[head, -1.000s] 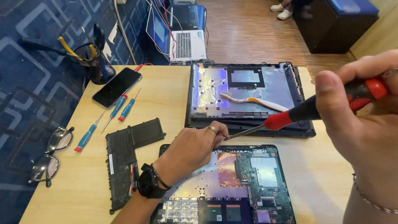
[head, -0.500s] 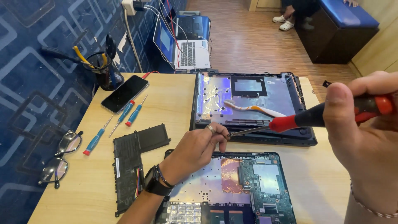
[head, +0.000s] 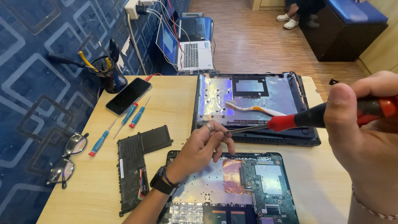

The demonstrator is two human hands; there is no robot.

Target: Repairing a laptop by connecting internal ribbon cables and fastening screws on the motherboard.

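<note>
My right hand grips the red and black handle of a screwdriver, close to the camera at the right. Its metal shaft points left. My left hand, with a ring and a black wristwatch, pinches the shaft's tip with its fingertips, just above the opened laptop with its circuit board bare. Behind it lies the removed bottom cover, inner side up, with a white and orange toothbrush on it.
A black L-shaped battery lies left of the laptop. Three blue and red screwdrivers, a phone, glasses and a tool cup sit at the table's left. Another laptop stands on the floor beyond; someone's feet show.
The view has pulled back and tilted. My left fingers have closed tighter on the screwdriver tip, and my right hand has shifted slightly right with the handle.
</note>
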